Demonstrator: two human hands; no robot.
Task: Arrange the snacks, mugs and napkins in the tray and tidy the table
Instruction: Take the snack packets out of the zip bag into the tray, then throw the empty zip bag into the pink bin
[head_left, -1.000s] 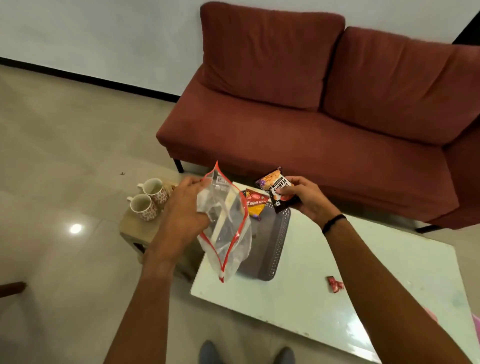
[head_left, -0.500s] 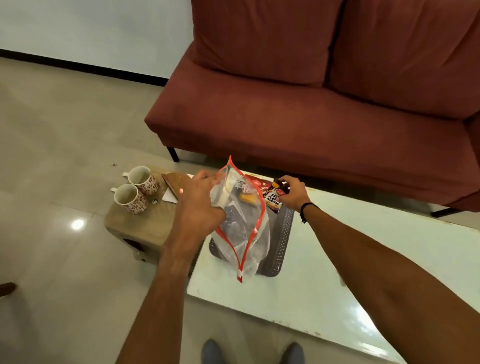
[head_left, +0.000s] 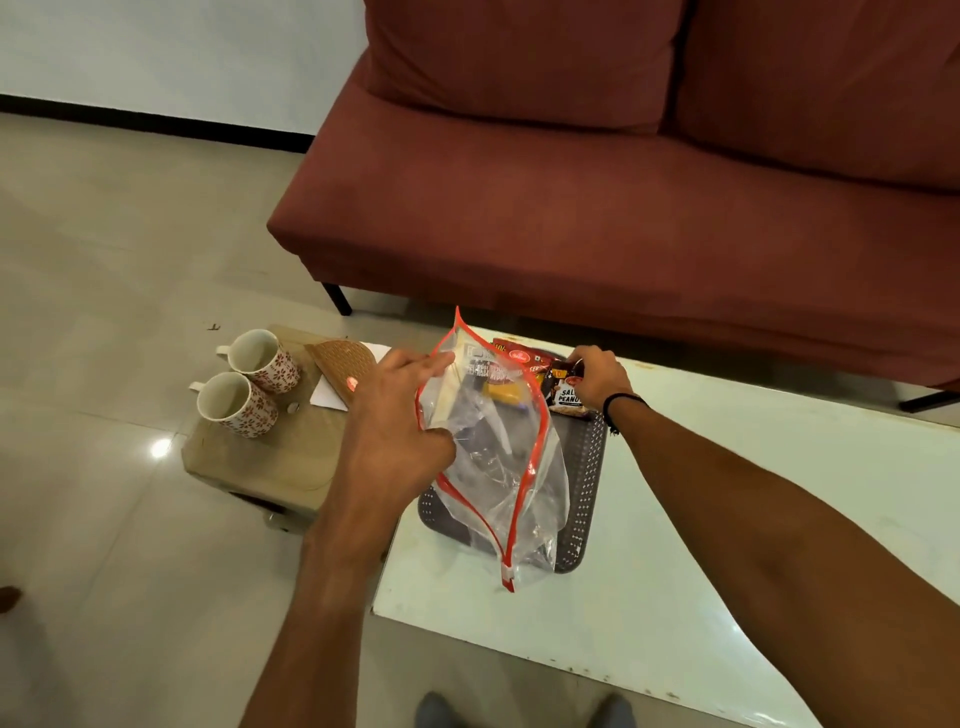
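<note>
My left hand (head_left: 397, 426) holds a clear plastic zip bag (head_left: 498, 467) with a red edge above the dark perforated tray (head_left: 584, 499). The bag hides much of the tray. At the tray's far end my right hand (head_left: 597, 376) grips a black salted peanuts packet (head_left: 563, 395), which rests on the tray. A red snack packet (head_left: 522, 358) lies beside it in the tray. Two white mugs with red flowers (head_left: 257, 387) stand on the small wooden stool (head_left: 260, 457) to the left. A white napkin (head_left: 332, 392) lies there under a brown coaster holder (head_left: 343, 364).
The tray sits at the left end of a white glossy coffee table (head_left: 701, 571). A red sofa (head_left: 623, 182) runs behind the table. Shiny floor tiles (head_left: 104, 260) spread to the left. My shoes (head_left: 519, 712) show at the bottom.
My right hand has lowered the peanuts packet from mid-air down onto the tray's far end. The view has shifted nearer and the left hand keeps the bag over the tray.
</note>
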